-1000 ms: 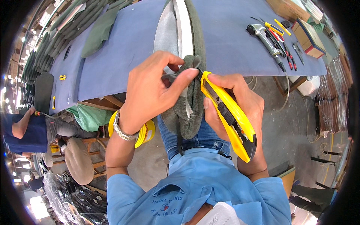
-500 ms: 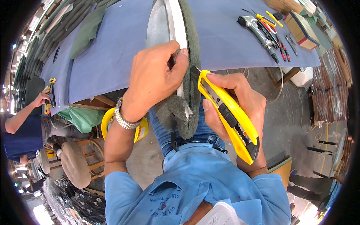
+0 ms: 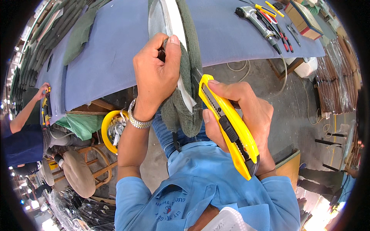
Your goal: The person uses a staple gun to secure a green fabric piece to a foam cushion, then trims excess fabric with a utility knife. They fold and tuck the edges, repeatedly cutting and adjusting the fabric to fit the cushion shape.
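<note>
A long green-grey fabric-covered cushion stands on edge before me, its near end over my lap and its far end on the blue table. My left hand is closed, thumb on top, pinching fabric at the cushion's side; its fingertips are partly hidden. A white strip runs under that hand, and its loose end hangs below. My right hand grips a yellow utility knife. The blade points up and away, touching or very near the cushion's right side.
On the blue-covered table lie an air tool, pliers, scissors and a box. A yellow bucket of scraps stands left of my legs. Another person's hand is at the table's left end.
My left hand has shifted slightly left and up along the cushion. The knife has tilted a little, staying by the cushion's right side. More of the bucket shows now.
</note>
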The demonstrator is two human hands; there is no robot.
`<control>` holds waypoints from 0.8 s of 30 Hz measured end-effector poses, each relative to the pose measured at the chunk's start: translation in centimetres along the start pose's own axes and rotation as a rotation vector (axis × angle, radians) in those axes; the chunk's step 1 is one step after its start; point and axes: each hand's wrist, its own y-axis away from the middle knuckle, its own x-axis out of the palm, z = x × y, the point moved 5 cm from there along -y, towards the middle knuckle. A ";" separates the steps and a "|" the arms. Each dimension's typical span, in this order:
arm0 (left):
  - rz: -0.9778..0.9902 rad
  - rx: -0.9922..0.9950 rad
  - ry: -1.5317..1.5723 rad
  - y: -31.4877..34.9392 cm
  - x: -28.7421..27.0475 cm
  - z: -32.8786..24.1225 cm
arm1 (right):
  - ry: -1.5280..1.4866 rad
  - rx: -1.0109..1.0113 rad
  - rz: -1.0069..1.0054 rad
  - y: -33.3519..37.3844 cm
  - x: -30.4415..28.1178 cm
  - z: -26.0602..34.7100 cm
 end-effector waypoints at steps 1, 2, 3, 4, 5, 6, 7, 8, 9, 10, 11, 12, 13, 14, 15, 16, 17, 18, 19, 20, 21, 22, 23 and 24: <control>0.000 -0.016 0.009 0.0 0.0 0.0 | -0.009 0.011 0.003 0.1 -0.1 0.0; -0.001 -0.032 0.018 0.1 0.0 0.0 | -0.011 0.012 0.002 0.3 -0.1 0.1; -0.001 -0.047 0.029 0.1 0.0 0.0 | -0.012 0.014 0.001 0.5 -0.1 0.3; -0.010 -0.046 0.056 0.2 0.0 0.0 | -0.013 0.015 -0.001 0.7 -0.2 0.4; -0.018 -0.044 0.084 0.2 0.1 0.1 | -0.015 0.014 0.000 0.8 -0.3 0.5; -0.027 -0.042 0.109 0.2 0.1 0.1 | -0.019 0.013 0.000 1.0 -0.3 0.6; -0.039 -0.046 0.117 0.3 0.1 0.1 | -0.026 0.013 0.000 1.1 -0.3 0.7; -0.051 -0.049 0.125 0.3 0.2 0.0 | -0.032 0.013 0.000 1.2 -0.4 0.8; -0.062 -0.053 0.133 0.4 0.2 0.0 | -0.041 0.014 0.001 1.4 -0.4 0.8; -0.066 -0.042 0.121 0.4 0.1 0.1 | -0.049 0.018 0.007 1.5 -0.4 0.9; -0.070 -0.031 0.108 0.5 0.0 0.2 | -0.058 0.023 0.013 1.6 -0.4 1.0; -0.075 -0.020 0.097 0.5 0.0 0.3 | -0.065 0.031 0.026 1.6 -0.5 1.2; -0.081 -0.029 0.110 0.5 0.0 0.3 | -0.069 0.034 0.037 1.7 -0.5 1.3; -0.087 -0.039 0.123 0.5 0.0 0.4 | -0.074 0.038 0.048 1.8 -0.6 1.5; -0.096 -0.049 0.134 0.5 -0.1 0.4 | -0.077 0.035 0.059 1.8 -0.6 1.6; -0.098 -0.052 0.126 0.5 -0.1 0.4 | -0.078 0.030 0.068 1.9 -0.6 1.9; -0.102 -0.056 0.118 0.6 -0.2 0.4 | -0.079 0.026 0.076 2.0 -0.6 2.3; -0.103 -0.062 0.111 0.8 -0.3 0.3 | -0.075 0.014 0.079 1.9 -0.5 2.2; -0.103 -0.074 0.112 1.0 -0.5 0.3 | -0.077 0.013 0.082 2.1 -0.5 2.6; -0.103 -0.086 0.114 1.1 -0.7 0.3 | -0.079 0.013 0.086 2.2 -0.5 2.9; -0.106 -0.096 0.114 1.1 -0.8 0.4 | -0.094 0.012 0.085 2.3 -0.5 3.0; -0.108 -0.105 0.125 1.1 -0.8 0.5 | -0.108 0.012 0.085 2.4 -0.5 3.1; -0.110 -0.113 0.137 1.1 -0.9 0.5 | -0.123 0.012 0.084 2.4 -0.5 3.1; -0.110 -0.121 0.151 1.1 -0.9 0.6 | -0.111 0.003 0.084 2.4 -0.4 3.3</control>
